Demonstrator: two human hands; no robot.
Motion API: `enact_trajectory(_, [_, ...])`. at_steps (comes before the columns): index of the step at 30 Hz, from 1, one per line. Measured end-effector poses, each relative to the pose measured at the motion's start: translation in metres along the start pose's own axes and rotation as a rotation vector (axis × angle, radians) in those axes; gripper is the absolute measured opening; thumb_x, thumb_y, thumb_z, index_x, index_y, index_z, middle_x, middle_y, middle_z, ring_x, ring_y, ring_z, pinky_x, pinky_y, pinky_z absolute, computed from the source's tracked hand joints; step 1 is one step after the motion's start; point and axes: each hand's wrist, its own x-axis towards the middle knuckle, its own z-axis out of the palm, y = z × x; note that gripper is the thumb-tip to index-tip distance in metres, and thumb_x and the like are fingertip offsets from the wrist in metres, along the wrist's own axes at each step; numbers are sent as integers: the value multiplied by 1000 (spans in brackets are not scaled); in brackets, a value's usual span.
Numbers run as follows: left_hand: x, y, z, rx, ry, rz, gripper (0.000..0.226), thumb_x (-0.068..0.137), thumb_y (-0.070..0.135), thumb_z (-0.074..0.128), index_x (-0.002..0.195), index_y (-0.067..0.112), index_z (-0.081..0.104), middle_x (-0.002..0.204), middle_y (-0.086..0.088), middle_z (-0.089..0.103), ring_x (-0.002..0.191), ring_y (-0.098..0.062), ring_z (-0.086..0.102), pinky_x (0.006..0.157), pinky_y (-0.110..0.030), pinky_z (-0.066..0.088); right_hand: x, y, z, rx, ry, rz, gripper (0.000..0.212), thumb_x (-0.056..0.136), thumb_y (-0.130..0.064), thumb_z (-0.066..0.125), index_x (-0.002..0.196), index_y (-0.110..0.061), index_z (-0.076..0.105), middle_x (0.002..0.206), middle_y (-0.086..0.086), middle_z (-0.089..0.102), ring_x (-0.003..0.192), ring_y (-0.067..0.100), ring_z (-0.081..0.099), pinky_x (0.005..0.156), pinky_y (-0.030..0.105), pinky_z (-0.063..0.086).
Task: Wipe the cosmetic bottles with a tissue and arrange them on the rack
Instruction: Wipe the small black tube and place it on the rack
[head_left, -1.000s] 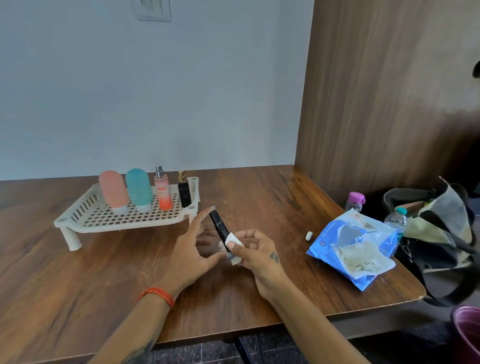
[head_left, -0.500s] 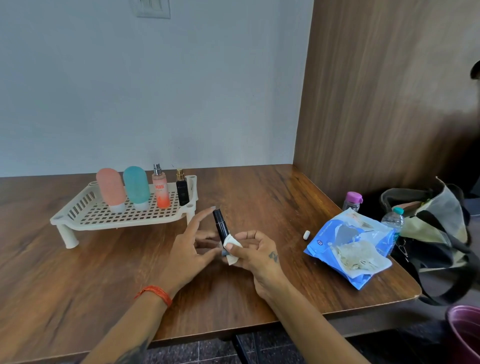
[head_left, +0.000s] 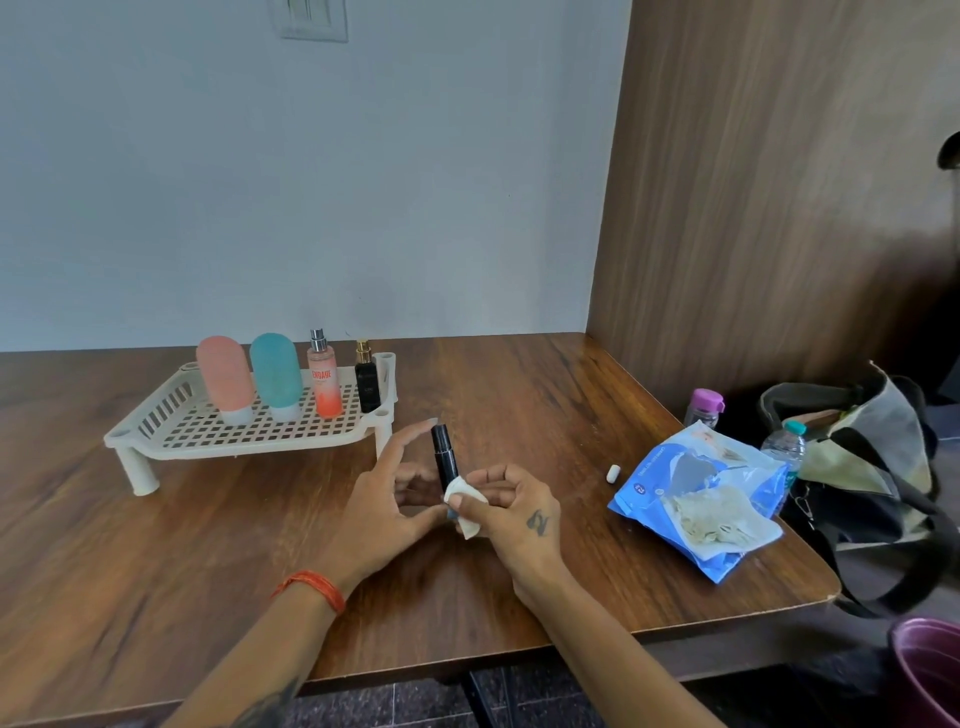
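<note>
A slim black cosmetic tube (head_left: 444, 455) stands tilted between both hands over the table's middle. My left hand (head_left: 387, 499) holds its lower part with thumb and curled fingers, the index finger stretched up beside its top. My right hand (head_left: 511, 514) pinches a small white tissue (head_left: 464, 501) against the tube's base. On the cream slotted rack (head_left: 171, 441) at the back left stand a pink bottle (head_left: 224, 379), a teal bottle (head_left: 276, 375), a pink-orange spray bottle (head_left: 323, 375) and a small black bottle (head_left: 367, 387), all upright.
A blue tissue pack (head_left: 696, 499) lies open near the table's right edge, with a small white cap (head_left: 613, 473) beside it. A bag (head_left: 862, 467) with a purple-capped bottle (head_left: 703, 408) and a water bottle (head_left: 787, 447) sits past that edge. A maroon bin (head_left: 930, 670) is below.
The hands and the black tube stay almost in place; the tissue has shifted slightly along the tube's lower end. The rest of the apparent shift comes from the camera moving.
</note>
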Motion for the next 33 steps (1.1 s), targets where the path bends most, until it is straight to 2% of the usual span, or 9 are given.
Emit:
enact_trajectory(5, [-1,-1,1,14,-30,1,85,70,9,80,136,36,32,90,0,73,82,-9,71,79,-26,57,1,3,1,-44,7,24,20,67,-10,80,76,-23,67,75,2,72,69,9,68,64,20,53])
enact_trajectory(10, [-1,0,1,44,-36,23,85,73,10,77,135,41,29,87,2,74,79,-7,71,79,-21,56,3,2,-3,118,-52,95,15,70,1,75,79,-10,69,76,15,71,68,24,67,63,31,56])
enact_trajectory(18, [-2,-3,0,25,-15,11,84,71,12,79,136,39,32,85,-1,74,76,-11,71,77,-29,58,-2,0,-3,125,-63,93,7,75,-2,73,81,-4,70,76,14,71,70,21,70,61,31,57])
enact_trajectory(20, [-2,-3,-1,1,-30,-2,82,70,19,77,136,38,34,83,-1,73,76,-14,71,76,-29,58,-2,1,-2,-3,-49,40,7,73,-7,75,76,-11,71,72,8,72,69,18,69,63,31,58])
enact_trajectory(24, [-1,-5,-2,23,-52,-7,75,72,24,77,132,45,36,82,-2,72,77,-15,70,76,-29,57,-2,0,-4,-236,-68,-62,7,70,-17,78,73,-21,73,71,-3,72,68,5,66,62,16,52])
enact_trajectory(26, [0,-4,-2,18,-44,-10,78,74,13,77,131,46,35,87,-1,73,80,-12,70,78,-26,57,0,-3,-8,-208,-26,-54,9,73,-14,76,74,-22,71,73,-2,71,69,7,67,63,20,54])
enact_trajectory(29, [1,-2,-2,5,-42,-34,85,74,8,76,131,49,29,92,5,72,82,-7,69,77,-13,52,7,-12,-16,-178,144,-145,14,78,-11,72,77,-24,69,74,-6,70,70,3,65,66,26,56])
enact_trajectory(31, [2,-3,-2,-9,-45,-56,89,74,7,76,135,47,25,95,3,72,85,-7,69,77,-11,50,14,-26,-18,-258,161,-291,13,79,-12,71,80,-25,68,77,-11,68,74,-1,63,66,14,51])
enact_trajectory(33, [3,-5,-2,-13,-38,-62,93,73,6,76,140,42,22,96,1,73,85,-6,69,78,-11,50,23,-40,-15,-381,64,-408,10,80,-14,69,85,-23,70,82,-15,67,76,-3,61,65,7,46])
